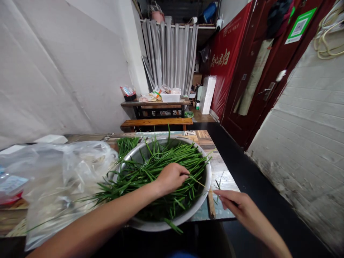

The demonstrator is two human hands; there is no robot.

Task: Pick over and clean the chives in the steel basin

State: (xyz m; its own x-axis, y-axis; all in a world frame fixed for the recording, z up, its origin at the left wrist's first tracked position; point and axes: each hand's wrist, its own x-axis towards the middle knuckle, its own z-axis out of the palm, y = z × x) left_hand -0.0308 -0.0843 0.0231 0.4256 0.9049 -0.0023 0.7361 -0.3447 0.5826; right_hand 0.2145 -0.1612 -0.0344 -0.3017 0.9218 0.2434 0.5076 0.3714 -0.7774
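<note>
A pale wall (67, 71) fills the left side, and a dark red door (252, 75) stands on the right. A grey curtain (170, 55) hangs at the back. In front is the bench (225, 175), its top patterned like patched boards. On it sits a wide metal bowl (200, 208), with a crumpled clear plastic bag (72, 168) to its left.

Long green stalks (174, 157) are heaped in the bowl, some hanging over its rim at the left and the front. A smaller pile of greens (127, 144) lies just behind the bowl's left side.

The left hand (172, 177) is above the stalks, its thumb and forefinger pinched on one end of a thin stick (200, 183). The stick slants down over the bowl's right rim toward the right hand (238, 204), whose fingertips are near its other end; whether they are clamped on it, I cannot tell. Under those fingertips, a bundle of thin sticks (211, 208) lies just beside the bowl.
</note>
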